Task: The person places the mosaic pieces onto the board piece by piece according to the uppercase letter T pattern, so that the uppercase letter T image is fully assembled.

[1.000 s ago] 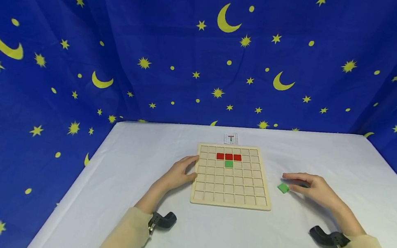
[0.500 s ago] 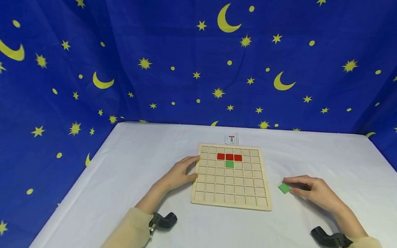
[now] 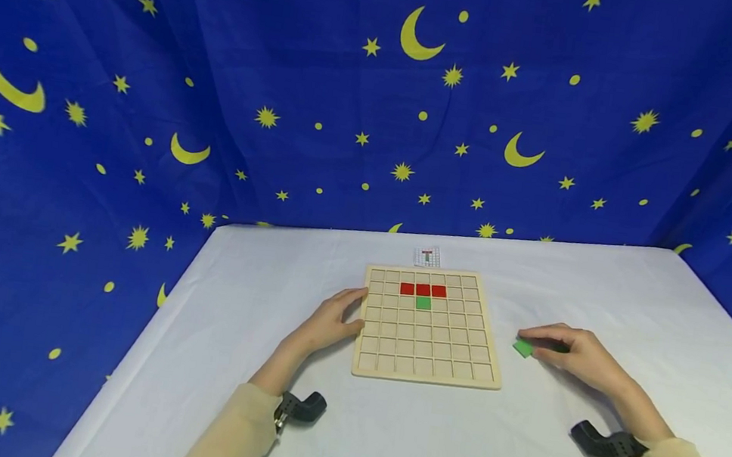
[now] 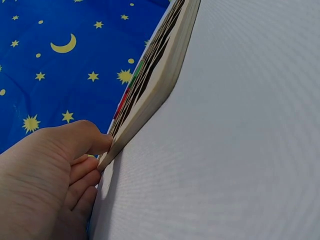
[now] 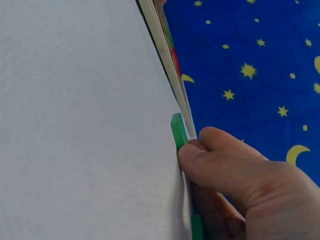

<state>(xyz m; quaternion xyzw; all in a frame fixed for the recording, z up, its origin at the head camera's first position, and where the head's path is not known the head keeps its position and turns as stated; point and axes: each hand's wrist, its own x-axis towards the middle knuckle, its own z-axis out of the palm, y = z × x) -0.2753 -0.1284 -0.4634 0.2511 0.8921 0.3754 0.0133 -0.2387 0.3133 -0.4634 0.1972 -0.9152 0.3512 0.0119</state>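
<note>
A wooden grid board (image 3: pixel 426 381) lies on the table, with three red tiles (image 3: pixel 423 290) in a row and one green tile (image 3: pixel 423 303) under the middle one. My left hand (image 3: pixel 326 320) touches the board's left edge, thumb and fingers spread along it. In the left wrist view the thumb (image 4: pixel 95 140) rests at the board's side. Right of the board, my right hand (image 3: pixel 580 352) pinches a loose green tile (image 3: pixel 521 348) between thumb and forefinger. Another green tile (image 5: pixel 197 227) shows under the right hand in the right wrist view, mostly hidden.
A small card (image 3: pixel 427 256) with a printed red and green T on a grid lies just behind the board. A white cloth (image 3: pixel 435 450) covers the table. Blue curtains (image 3: pixel 331 64) with yellow stars and moons stand behind and at the sides.
The right forefinger has come down closer to the thumb, onto the loose green tile. The left hand and the board have stayed in place.
</note>
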